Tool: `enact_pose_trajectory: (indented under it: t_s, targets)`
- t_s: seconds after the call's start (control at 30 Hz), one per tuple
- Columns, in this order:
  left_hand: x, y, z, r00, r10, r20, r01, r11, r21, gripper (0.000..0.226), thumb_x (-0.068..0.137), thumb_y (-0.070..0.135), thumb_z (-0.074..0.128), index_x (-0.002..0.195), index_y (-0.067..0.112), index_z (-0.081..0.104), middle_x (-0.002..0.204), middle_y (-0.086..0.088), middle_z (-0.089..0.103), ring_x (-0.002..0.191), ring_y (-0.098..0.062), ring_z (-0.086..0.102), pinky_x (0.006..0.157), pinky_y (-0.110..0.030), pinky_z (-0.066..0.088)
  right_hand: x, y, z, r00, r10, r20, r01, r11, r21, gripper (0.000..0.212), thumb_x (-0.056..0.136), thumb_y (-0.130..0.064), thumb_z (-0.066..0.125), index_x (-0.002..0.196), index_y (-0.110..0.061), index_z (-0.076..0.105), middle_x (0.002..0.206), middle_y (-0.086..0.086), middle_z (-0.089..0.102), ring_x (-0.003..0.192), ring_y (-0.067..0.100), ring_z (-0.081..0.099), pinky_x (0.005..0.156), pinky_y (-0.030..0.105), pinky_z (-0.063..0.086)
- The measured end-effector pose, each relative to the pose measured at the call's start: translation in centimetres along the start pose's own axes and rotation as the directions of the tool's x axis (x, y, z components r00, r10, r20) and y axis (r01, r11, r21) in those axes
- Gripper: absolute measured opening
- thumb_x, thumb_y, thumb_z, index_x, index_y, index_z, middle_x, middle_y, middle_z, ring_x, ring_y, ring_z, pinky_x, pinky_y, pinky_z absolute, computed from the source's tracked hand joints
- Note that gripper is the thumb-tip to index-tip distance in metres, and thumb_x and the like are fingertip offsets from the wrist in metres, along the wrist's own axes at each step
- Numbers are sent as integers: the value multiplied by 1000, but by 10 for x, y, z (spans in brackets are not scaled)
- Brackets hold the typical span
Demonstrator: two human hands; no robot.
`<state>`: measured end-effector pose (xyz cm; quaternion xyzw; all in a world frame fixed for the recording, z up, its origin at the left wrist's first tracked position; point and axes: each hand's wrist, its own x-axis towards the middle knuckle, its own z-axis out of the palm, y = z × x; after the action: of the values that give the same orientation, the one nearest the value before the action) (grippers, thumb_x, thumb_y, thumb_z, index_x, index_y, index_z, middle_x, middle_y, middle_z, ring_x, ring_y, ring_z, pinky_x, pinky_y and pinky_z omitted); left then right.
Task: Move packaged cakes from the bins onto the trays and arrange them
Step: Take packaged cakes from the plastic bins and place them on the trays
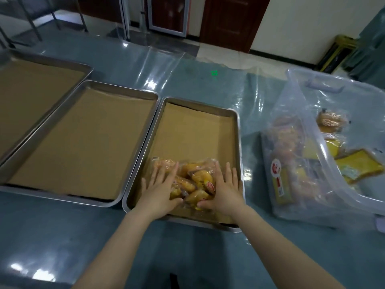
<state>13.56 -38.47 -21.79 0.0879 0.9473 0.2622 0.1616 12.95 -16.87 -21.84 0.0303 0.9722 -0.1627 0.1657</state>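
Observation:
Several packaged cakes [195,180] in clear wrappers lie bunched at the near end of the right-hand metal tray [239,130], which is lined with brown paper. My left hand [160,188] lies flat on the left side of the pile, fingers straight and spread. My right hand [225,188] lies flat on the right side of the pile, fingers straight, thumb against a wrapper. A clear plastic bin [325,155] to the right holds more packaged cakes [352,165].
Two more paper-lined trays stand to the left: the middle tray [83,140] and a far-left tray [31,84], both without cakes. Clear plastic sheeting covers the blue-green table [208,84]. A door and walls lie beyond the table's far edge.

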Motion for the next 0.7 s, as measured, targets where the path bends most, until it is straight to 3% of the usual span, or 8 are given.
enact_pose_trajectory:
  t_s: [0.13, 0.27, 0.4, 0.5, 0.57, 0.7]
  targets:
    - [-8, 16, -18, 985, 65, -158, -76, 995, -64, 95, 86, 46, 59, 138, 53, -21, 156, 9, -20, 143, -16, -18, 115, -53, -3, -7, -6, -36, 985, -154, -80, 158, 987, 41, 114, 72, -71, 62, 152, -30, -8, 159, 1, -19, 144, 23, -20, 119, 50, 1]
    - [-7, 71, -56, 939, 205, -276, -244, 963, -116, 80, 87, 46, 56, 141, 54, -1, 155, 20, -7, 145, -11, 4, 115, -52, 19, -24, -15, -93, 932, -296, -209, 324, 939, 115, 86, 84, -53, 62, 152, -26, 17, 161, 0, 0, 147, 20, -3, 117, 36, 4]
    - [-3, 134, -88, 853, 345, -392, -365, 931, 25, 70, 90, 38, 55, 147, 41, 14, 156, 18, 5, 142, -2, 1, 115, -30, 7, -50, -7, -163, 845, -396, -359, 456, 884, 99, 61, 86, -32, 68, 141, -19, 44, 151, 3, 35, 141, 16, 27, 110, 18, 15]
    - [-3, 181, -101, 785, 407, -468, -399, 909, 122, 62, 92, 34, 54, 146, 34, 26, 153, 16, 21, 140, 2, 10, 109, -19, 5, -67, 27, -216, 798, -404, -448, 474, 879, 53, 45, 87, -26, 67, 130, -18, 56, 133, -1, 55, 124, 12, 46, 93, 6, 21]
    - [-5, 212, -100, 765, 426, -483, -434, 895, 103, 56, 92, 32, 55, 143, 33, 32, 148, 16, 31, 134, 3, 22, 107, -16, 13, -75, 60, -242, 790, -385, -477, 448, 894, 23, 42, 88, -31, 64, 129, -24, 56, 130, -8, 57, 115, 3, 46, 87, 6, 23]
    - [0, 266, -75, 785, 465, -409, -509, 861, 4, 50, 91, 28, 58, 138, 32, 42, 132, 19, 44, 113, 16, 30, 90, 8, 15, -82, 137, -267, 831, -322, -454, 376, 926, 31, 36, 90, -32, 62, 125, -28, 58, 126, -12, 58, 111, 1, 48, 90, 20, 33]
